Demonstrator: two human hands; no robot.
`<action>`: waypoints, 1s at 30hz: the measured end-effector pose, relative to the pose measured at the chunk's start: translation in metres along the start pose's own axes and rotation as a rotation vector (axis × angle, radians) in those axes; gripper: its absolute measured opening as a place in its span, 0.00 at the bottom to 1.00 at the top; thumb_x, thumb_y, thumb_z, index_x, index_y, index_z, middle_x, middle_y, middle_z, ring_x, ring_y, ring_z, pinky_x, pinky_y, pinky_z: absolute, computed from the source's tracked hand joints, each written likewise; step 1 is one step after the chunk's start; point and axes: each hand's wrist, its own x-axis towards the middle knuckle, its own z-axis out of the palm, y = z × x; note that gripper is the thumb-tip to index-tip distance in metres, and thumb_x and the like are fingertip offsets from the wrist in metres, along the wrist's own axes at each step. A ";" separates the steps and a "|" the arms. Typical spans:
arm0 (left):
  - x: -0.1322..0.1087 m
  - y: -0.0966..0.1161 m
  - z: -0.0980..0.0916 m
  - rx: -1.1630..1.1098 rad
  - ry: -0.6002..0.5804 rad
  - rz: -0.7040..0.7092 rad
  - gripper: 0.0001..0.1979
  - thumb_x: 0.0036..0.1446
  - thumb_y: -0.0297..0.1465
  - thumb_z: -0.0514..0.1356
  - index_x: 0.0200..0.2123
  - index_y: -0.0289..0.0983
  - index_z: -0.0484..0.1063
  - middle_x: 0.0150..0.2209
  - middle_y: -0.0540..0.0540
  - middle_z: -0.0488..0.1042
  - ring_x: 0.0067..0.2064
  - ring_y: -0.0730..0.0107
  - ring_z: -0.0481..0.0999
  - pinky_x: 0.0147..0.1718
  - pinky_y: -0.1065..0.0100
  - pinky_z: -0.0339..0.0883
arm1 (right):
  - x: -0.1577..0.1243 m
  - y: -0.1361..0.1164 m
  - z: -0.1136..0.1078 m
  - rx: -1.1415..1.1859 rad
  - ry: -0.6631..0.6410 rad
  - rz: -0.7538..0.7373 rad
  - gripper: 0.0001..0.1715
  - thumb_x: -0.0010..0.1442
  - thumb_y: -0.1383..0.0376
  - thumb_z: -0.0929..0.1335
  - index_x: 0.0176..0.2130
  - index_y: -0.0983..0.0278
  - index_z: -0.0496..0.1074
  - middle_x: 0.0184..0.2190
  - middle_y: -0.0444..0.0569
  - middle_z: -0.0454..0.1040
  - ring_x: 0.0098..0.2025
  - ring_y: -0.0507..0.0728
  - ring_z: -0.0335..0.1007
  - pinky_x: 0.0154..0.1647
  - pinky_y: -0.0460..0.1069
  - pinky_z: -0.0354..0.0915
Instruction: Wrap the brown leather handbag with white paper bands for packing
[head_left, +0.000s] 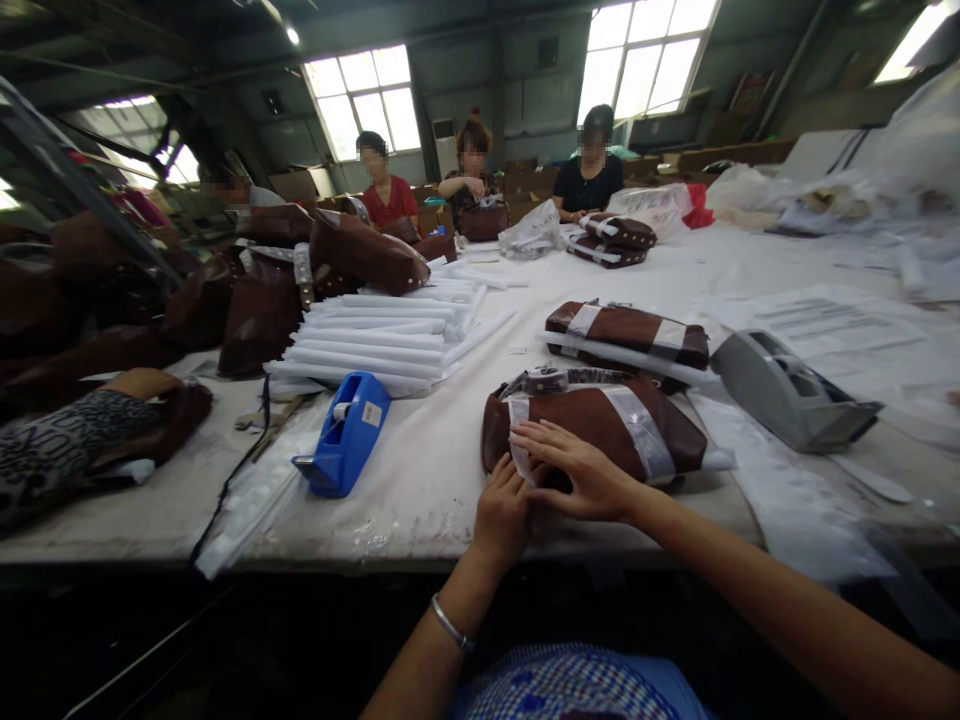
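A folded brown leather bag (pixel 600 415) banded with clear tape lies on the white table near its front edge. My right hand (pixel 581 465) rests flat on the bag's near left corner, fingers stretched out over a strip of tape (pixel 519 440). My left hand (pixel 504 510) presses against the same corner from below, fingers curled at the tape's end. A silver bangle (pixel 450 625) sits on my left wrist.
A blue tape dispenser (pixel 346 432) stands to the left, a grey one (pixel 787 390) to the right. A second taped bag (pixel 626 335) lies behind. White paper rolls (pixel 375 340) and brown bags (pixel 262 300) pile at left. Three people sit at the far end.
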 end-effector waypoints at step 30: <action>-0.002 0.000 0.002 0.018 -0.026 -0.024 0.26 0.61 0.18 0.53 0.61 0.37 0.67 0.61 0.44 0.72 0.65 0.59 0.66 0.63 0.54 0.67 | 0.031 0.039 0.002 -0.146 -0.229 -0.106 0.40 0.52 0.80 0.61 0.62 0.66 0.67 0.61 0.56 0.70 0.67 0.61 0.59 0.69 0.62 0.56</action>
